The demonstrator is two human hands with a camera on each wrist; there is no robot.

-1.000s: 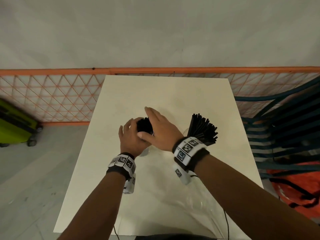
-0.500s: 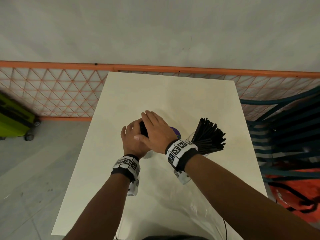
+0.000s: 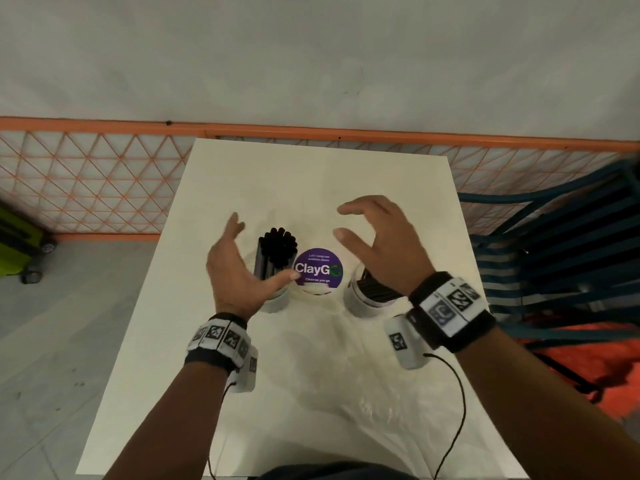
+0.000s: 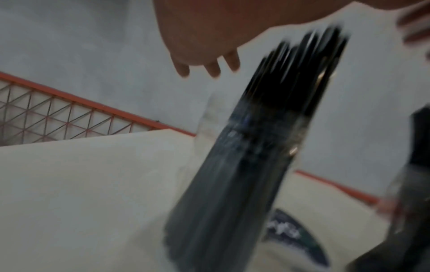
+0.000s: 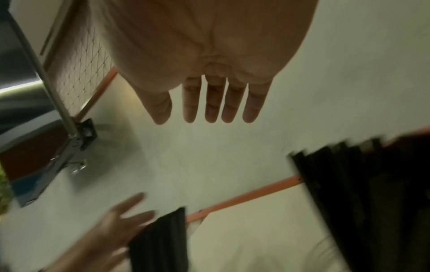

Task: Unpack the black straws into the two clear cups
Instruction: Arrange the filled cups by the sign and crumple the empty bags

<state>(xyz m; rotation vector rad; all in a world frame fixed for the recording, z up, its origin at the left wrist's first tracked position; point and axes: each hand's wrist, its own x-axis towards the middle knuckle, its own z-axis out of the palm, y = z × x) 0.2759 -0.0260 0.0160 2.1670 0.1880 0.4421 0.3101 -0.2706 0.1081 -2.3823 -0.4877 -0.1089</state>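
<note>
Two clear cups stand on the white table (image 3: 311, 188), each with a bundle of black straws upright in it. The left cup's straws (image 3: 277, 247) (image 4: 256, 147) rise just right of my left hand (image 3: 242, 261), which is open, palm turned toward them, thumb low by the cup and holding nothing. The right cup (image 3: 367, 299) and its straws (image 5: 360, 193) sit partly hidden under my right hand (image 3: 360, 223), which hovers above with fingers (image 5: 216, 106) spread and empty. The wrist views are blurred.
A round purple ClayGo sticker (image 3: 318, 270) lies on the table between the cups. Crumpled clear plastic wrapping (image 3: 381, 407) lies near the front edge. An orange mesh fence (image 3: 86, 181) runs behind the table, with dark chair slats (image 3: 554, 244) to the right.
Both hands were closed together around the left bundle of straws. They have let go and moved apart, the right hand swinging over the right cup, uncovering the purple sticker.
</note>
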